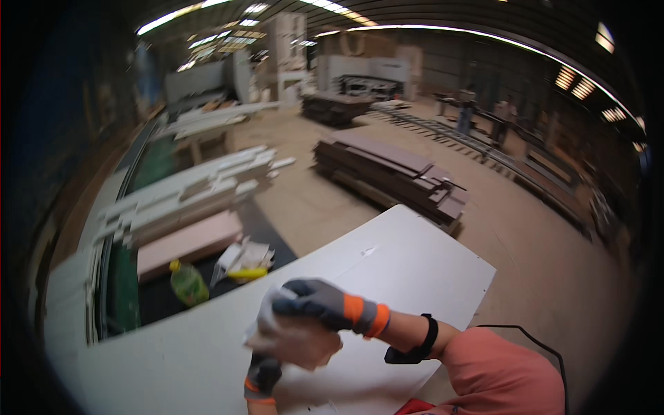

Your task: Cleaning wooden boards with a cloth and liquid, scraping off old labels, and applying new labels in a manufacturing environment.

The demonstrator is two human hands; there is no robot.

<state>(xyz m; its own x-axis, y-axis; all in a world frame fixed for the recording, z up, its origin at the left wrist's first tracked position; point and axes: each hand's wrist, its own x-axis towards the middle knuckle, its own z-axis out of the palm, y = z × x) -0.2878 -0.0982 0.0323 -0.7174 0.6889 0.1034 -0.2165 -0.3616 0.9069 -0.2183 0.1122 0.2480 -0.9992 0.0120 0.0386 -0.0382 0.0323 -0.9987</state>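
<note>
Gripping a crumpled whitish-tan cloth-like bundle (299, 342), the grey-and-orange gloved right hand (316, 303) curls over its top, above the white flat panel (429, 270), near its far long edge. The grey-and-orange gloved left hand (263, 373) is at the bundle's lower left; blur hides whether its fingers close. If 1 hold slackens, folds could slip; overreaching that edge could topple the green, yellow-capped plastic bottle (188, 285).

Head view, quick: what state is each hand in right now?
Left hand: against the cloth, fingers partly hidden; open or closed cannot be told.
Right hand: closed, holding the cloth.
</note>
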